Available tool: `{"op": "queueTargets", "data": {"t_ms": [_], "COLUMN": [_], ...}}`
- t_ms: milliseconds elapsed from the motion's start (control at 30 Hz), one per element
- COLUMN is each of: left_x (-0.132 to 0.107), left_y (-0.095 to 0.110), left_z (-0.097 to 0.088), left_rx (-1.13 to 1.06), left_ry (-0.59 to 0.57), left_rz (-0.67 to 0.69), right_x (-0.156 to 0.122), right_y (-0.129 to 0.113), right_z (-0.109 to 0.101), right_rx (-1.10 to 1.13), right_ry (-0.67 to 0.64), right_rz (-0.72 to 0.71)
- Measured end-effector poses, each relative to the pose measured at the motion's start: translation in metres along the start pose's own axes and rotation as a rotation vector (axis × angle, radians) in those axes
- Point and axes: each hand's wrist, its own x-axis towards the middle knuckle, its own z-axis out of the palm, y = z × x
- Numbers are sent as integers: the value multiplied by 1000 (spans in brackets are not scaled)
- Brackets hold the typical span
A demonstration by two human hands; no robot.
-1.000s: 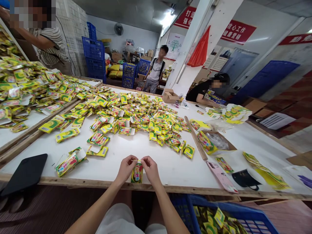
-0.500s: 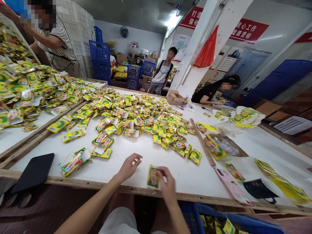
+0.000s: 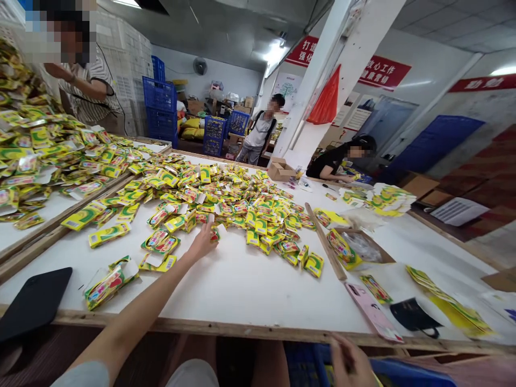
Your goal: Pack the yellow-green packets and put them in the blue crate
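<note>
At the near edge of the heap (image 3: 258, 200) on the white tabletop (image 3: 250, 290) lies one small carton (image 3: 215, 235), its pale flap out. Lifting it probably calls for a light pinch on the body, not the flap, keeping neighbours undisturbed. Left hand (image 3: 202, 243): fingers and thumb nearly together, apparently grasping that carton. Right hand (image 3: 352, 363): blurred, thumb parted from fingers over the blue crate (image 3: 411, 373), no carton seen in it.
</note>
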Motion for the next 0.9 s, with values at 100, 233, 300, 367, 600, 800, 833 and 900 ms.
{"op": "queueTargets", "data": {"t_ms": [100, 233, 300, 367, 600, 800, 833, 900], "left_x": [-50, -111, -128, -137, -136, -133, -133, -134], "left_y": [27, 59, 67, 68, 58, 56, 55, 54], "left_z": [20, 41, 43, 42, 30, 30, 31, 31], "left_rx": [-227, -547, -665, -756, -697, -897, -925, -898], "left_ry": [55, 0, -55, -91, -148, -57, -58, -85], "left_rz": [-82, -225, -262, -268, -252, -274, -275, -276], "right_x": [-19, -36, -42, -45, -39, -34, -34, -34], "right_y": [-58, -108, -118, -120, -118, -128, -128, -128], "right_z": [63, 136, 159, 171, 175, 183, 183, 182], "right_rx": [290, 594, 702, 761, 716, 696, 710, 704], "right_ry": [-185, -479, -598, -675, -771, -699, -695, -716], "right_rz": [-67, -62, -41, -26, -98, -127, -129, -151]}}
